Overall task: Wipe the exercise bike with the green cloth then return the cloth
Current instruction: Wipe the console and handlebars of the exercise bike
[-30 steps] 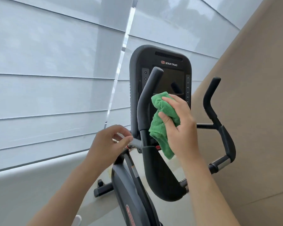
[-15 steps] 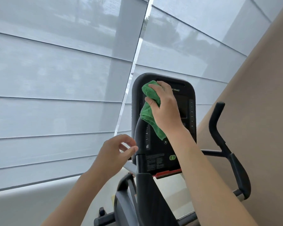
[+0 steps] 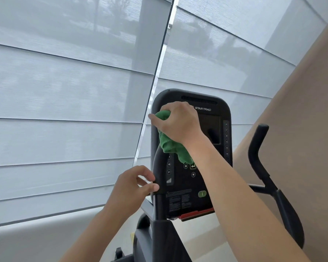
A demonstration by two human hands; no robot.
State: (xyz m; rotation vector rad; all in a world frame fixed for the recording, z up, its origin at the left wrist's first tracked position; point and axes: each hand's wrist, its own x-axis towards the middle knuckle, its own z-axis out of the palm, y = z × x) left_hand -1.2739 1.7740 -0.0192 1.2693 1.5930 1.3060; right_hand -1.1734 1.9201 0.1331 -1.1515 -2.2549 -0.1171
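- Gripping the green cloth [image 3: 168, 142], the right hand [image 3: 178, 123] holds it bunched against the upper left part of the exercise bike's [image 3: 178, 233] console [image 3: 191, 150], with the fingers curled over the top of the wad.
- Most of the cloth hangs below that hand in a loose fold, draped over the left side of the console face and reaching down to the row of lit buttons [image 3: 192, 166].
- The left hand [image 3: 131, 186] is lower and nearer, at the left edge of the console, its fingers loosely curled and holding nothing.
- Its thumb and a fingertip are at the dark upright handlebar [image 3: 158, 176] that rises in front of the console; whether they actually touch it cannot be told.
- A second black handlebar [image 3: 257, 148] curves up on the right side, well apart from both hands.
- A red strip [image 3: 196, 214] runs along the bottom edge of the console.
- Pale window blinds [image 3: 64, 91] fill the far left and centre, and a tan wall [image 3: 301, 110] slants along the right.
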